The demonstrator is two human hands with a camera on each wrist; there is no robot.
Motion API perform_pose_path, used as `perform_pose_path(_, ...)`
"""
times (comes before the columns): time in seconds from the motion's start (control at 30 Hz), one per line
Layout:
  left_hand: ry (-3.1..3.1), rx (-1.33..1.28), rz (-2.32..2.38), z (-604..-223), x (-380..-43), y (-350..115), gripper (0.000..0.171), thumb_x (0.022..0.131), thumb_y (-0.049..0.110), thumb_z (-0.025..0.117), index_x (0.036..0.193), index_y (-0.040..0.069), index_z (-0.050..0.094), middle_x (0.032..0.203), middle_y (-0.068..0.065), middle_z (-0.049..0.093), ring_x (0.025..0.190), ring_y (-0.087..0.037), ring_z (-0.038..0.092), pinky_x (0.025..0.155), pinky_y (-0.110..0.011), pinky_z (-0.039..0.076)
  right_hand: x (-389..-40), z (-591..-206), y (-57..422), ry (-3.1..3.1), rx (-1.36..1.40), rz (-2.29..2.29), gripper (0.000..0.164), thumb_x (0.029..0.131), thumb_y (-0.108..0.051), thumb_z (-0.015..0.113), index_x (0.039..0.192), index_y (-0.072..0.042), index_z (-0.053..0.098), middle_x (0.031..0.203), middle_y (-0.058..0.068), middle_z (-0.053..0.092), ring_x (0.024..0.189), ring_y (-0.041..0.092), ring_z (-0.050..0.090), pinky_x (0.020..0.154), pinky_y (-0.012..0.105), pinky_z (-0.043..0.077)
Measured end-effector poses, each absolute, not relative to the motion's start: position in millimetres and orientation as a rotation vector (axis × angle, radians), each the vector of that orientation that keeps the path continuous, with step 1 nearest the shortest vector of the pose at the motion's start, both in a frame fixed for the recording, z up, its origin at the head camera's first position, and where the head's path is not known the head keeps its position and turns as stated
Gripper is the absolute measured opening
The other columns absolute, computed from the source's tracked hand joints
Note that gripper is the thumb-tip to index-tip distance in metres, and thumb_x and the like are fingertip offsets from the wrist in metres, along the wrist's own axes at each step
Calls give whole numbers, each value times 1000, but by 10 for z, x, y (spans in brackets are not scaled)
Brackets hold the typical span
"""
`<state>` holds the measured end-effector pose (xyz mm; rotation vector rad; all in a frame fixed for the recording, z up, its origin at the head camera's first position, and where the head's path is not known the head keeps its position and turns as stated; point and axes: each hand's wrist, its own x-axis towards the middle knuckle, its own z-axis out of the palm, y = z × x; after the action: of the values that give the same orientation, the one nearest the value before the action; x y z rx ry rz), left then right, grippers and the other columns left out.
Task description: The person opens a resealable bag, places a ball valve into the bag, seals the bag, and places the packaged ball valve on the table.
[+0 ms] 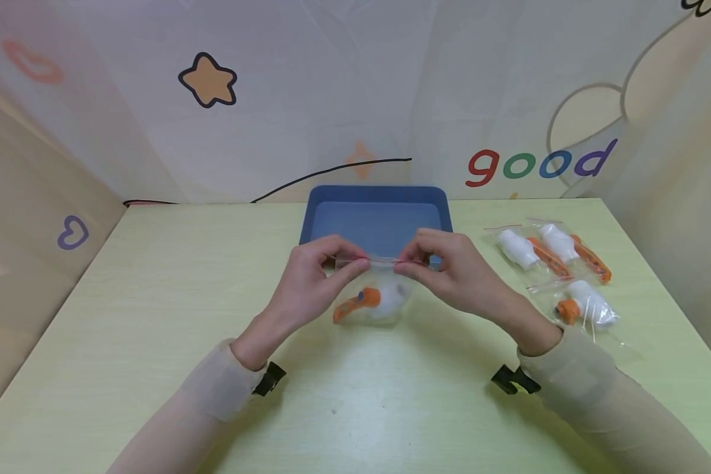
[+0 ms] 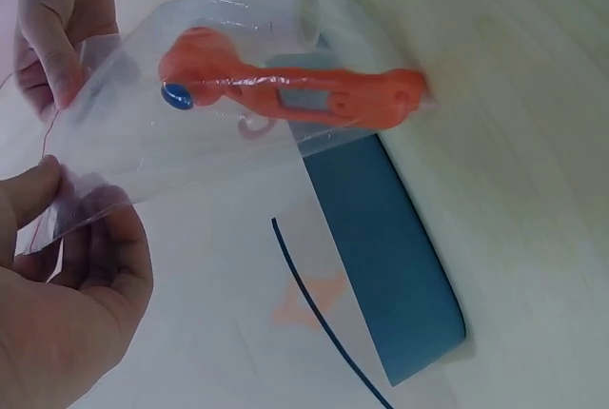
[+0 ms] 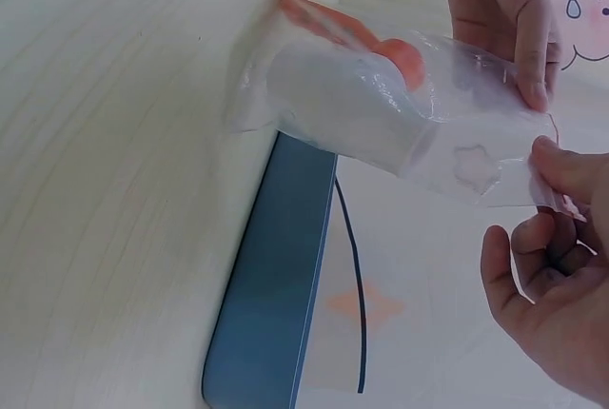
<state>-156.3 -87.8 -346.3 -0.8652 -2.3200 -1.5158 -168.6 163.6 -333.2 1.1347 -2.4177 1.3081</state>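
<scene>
A clear zip bag (image 1: 384,268) with a red line along its top edge hangs between my two hands. My left hand (image 1: 308,276) pinches the edge at its left end, thumb against curled fingers. At the other end, my right hand (image 1: 459,271) pinches the same edge. Inside the bag lie an orange handle-like piece (image 2: 333,86) with a blue spot on its round end and a white bottle-shaped piece (image 3: 343,100). In the head view the bag hangs in front of the blue tray (image 1: 379,193).
Three similar bags with white and orange pieces lie on the right of the table: one bag (image 1: 518,249) at the back, another bag (image 1: 559,243) beside it, a third bag (image 1: 592,306) nearer. A printed curtain (image 1: 332,85) stands behind the table.
</scene>
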Motion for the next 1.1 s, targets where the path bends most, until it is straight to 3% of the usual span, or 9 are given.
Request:
perform_pose_path(0.13,-2296,-897,-1452,-3463,-1555,-873,4,96,10,74,96,6,76,88,3,70,71,-12,59,61,-32,47,-1683,-3332,1628,-2411,1146,1311,9,89,-1,79,91,-9,75,81,-8,61,73,13,58,62,26,48)
perform_pose_path(0.47,-2252,-929,-1436,-3465,-1524,-835,3,97,9,73,95,7,75,87,1,68,72,-12,59,61,-31,47,-1716,-3376,1580,-2335,1215,1336,12,90,-1,78,96,-12,75,87,-8,66,81,12,64,74,29,55)
perform_pose_path(0.6,-2250,-933,-1451,-3472,-1517,-819,2,96,7,73,96,6,75,87,1,68,72,-12,59,61,-31,47,-1724,-3383,1549,-2318,1226,1334,8,91,-4,78,96,-10,76,86,-8,67,78,11,63,71,28,53)
perform_pose_path(0.83,-2260,-938,-1496,-3460,-1508,-823,3,96,7,73,97,4,75,92,-2,70,81,-12,67,72,-35,57,-1708,-3373,1525,-2304,1216,1300,12,89,0,79,92,-11,76,80,-9,62,70,9,59,61,25,48)
perform_pose_path(1.1,-2302,-973,-1496,-3455,-1511,-825,5,94,9,76,98,7,74,94,2,70,86,-8,69,73,-31,56,-1672,-3373,1528,-2285,1224,1280,15,87,2,80,89,-12,75,78,-10,60,66,9,57,56,25,44)
